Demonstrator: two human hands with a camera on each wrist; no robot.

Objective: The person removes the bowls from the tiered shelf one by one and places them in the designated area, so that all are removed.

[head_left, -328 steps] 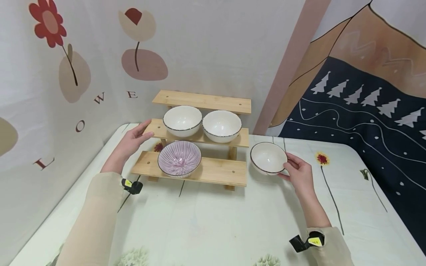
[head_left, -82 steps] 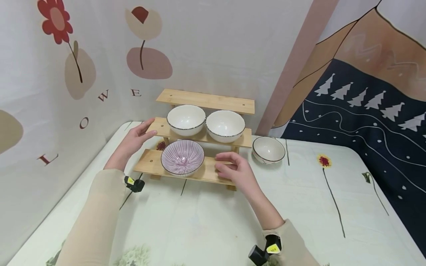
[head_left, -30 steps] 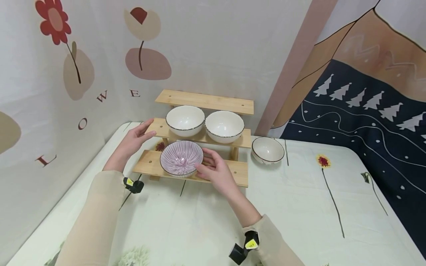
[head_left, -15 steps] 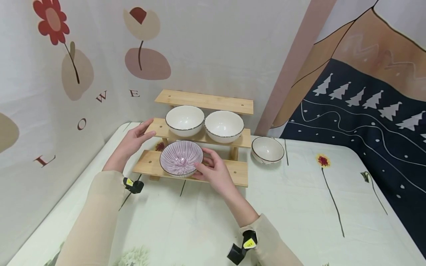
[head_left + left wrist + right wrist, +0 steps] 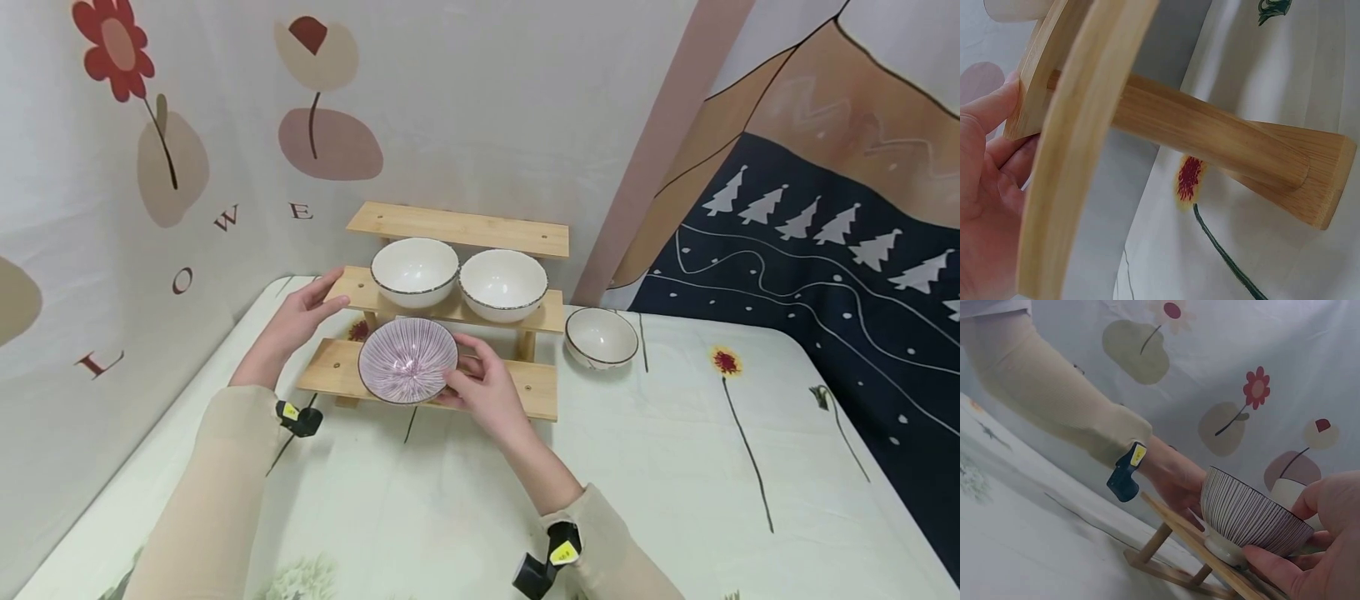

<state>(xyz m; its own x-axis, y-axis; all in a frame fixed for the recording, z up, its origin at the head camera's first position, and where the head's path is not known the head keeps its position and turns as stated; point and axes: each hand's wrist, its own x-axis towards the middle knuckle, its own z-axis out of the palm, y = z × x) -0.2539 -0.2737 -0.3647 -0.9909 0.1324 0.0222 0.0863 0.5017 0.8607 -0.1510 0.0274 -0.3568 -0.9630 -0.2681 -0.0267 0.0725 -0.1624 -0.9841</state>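
My left hand (image 5: 298,312) holds the left end of the middle board of a three-step wooden display rack (image 5: 498,387). The left wrist view shows the thumb and fingers of that left hand (image 5: 988,206) on either side of the board end. My right hand (image 5: 487,387) grips the right side of a purple-striped bowl (image 5: 407,360) over the lowest board. In the right wrist view the striped bowl (image 5: 1247,515) sits between thumb and fingers, its foot close over the board. Two white bowls with dark rims, a left one (image 5: 415,271) and a right one (image 5: 502,285), stand side by side on the middle board.
A smaller white bowl (image 5: 602,337) stands on the flower-print tablecloth (image 5: 637,450) to the right of the rack. The top board (image 5: 457,227) of the rack is bare, near the printed wall cloth (image 5: 480,108) behind.
My right hand has let go of the small white bowl right of the rack, come left and taken hold of the striped bowl, which has just shifted slightly towards me. My left hand stays put.
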